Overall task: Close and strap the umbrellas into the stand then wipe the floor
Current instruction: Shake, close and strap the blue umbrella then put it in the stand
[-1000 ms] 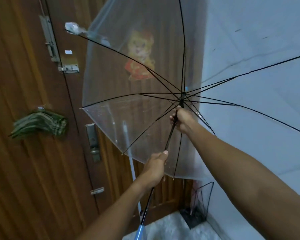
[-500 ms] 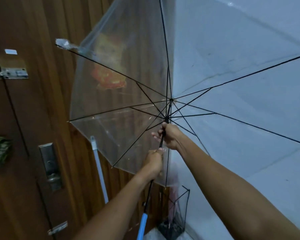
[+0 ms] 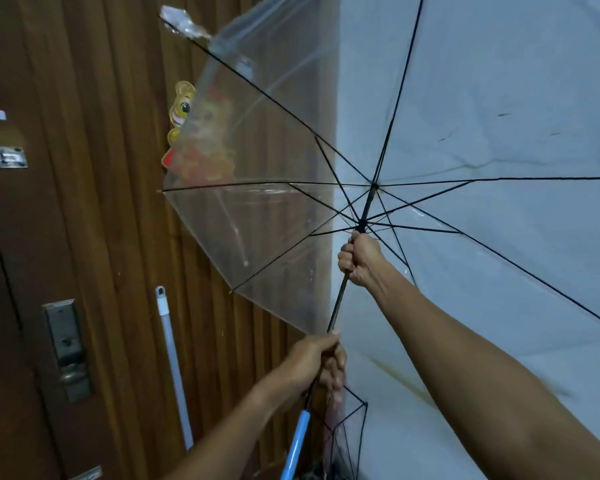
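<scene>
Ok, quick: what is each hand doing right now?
Left hand: closed round the umbrella shaft, just above the blue handle.
Right hand: closed round the same shaft, higher up.

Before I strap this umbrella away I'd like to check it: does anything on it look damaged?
Yes. On the clear plastic umbrella, the canopy at the upper-left rib tip is crumpled and ragged, seemingly loose from its black rib, while other panels look taut. Whether it is torn is unclear.

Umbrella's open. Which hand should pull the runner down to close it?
Right. The right hand grips the shaft directly beneath the runner. The left hand holds lower, just above the blue handle, so it is likely better for steadying.
</scene>
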The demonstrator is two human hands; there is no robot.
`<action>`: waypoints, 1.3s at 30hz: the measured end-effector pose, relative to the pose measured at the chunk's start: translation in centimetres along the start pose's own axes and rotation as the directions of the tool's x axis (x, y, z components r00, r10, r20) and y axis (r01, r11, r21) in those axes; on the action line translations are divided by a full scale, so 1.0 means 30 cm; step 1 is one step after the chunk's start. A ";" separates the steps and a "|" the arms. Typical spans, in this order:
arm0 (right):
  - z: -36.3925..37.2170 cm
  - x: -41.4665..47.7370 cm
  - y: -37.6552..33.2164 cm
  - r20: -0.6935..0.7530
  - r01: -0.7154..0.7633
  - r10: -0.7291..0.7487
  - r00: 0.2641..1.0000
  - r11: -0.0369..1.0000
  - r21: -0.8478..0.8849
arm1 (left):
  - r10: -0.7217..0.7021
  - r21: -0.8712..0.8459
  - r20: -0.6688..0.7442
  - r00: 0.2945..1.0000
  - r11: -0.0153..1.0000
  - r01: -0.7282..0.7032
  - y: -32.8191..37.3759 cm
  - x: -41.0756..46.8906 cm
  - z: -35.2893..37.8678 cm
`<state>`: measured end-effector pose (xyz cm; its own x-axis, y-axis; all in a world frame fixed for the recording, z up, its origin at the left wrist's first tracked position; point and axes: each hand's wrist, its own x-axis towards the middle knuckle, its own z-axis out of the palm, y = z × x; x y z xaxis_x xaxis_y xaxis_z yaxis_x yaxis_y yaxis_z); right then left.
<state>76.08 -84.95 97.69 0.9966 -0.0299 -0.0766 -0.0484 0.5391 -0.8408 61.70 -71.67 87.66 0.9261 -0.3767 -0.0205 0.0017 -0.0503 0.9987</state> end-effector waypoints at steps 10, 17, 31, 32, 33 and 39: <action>-0.042 0.021 0.027 0.060 -0.110 0.106 0.993 0.992 0.069 | 0.024 -0.034 -0.138 0.990 0.999 -0.029 0.017 0.085 0.048; -0.084 0.027 0.095 0.228 -0.202 0.182 0.956 0.977 0.070 | 0.014 -0.025 -0.166 0.986 1.000 -0.019 0.019 0.141 0.063; -0.082 0.074 -0.040 0.115 -0.069 0.066 0.991 0.997 0.024 | 0.003 -0.277 -0.184 0.983 0.959 -0.055 -0.041 0.111 0.096; -0.077 0.064 -0.020 0.116 -0.074 0.072 0.991 0.997 0.016 | -0.006 -0.301 -0.192 0.981 0.952 -0.053 -0.037 0.116 0.091; -0.070 0.049 0.008 0.120 -0.092 0.090 0.989 0.996 0.018 | -0.018 -0.325 -0.206 0.978 0.944 -0.051 -0.028 0.123 0.089; -0.071 0.033 0.100 0.186 -0.248 0.235 0.954 0.968 0.049 | -0.078 -0.317 -0.242 0.967 0.948 -0.003 0.000 0.147 0.073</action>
<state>76.78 -85.15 93.96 0.9518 0.2546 -0.1709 -0.2905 0.5699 -0.7686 64.95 -75.36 87.47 0.9868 -0.1369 -0.0865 0.1186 0.2469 0.9618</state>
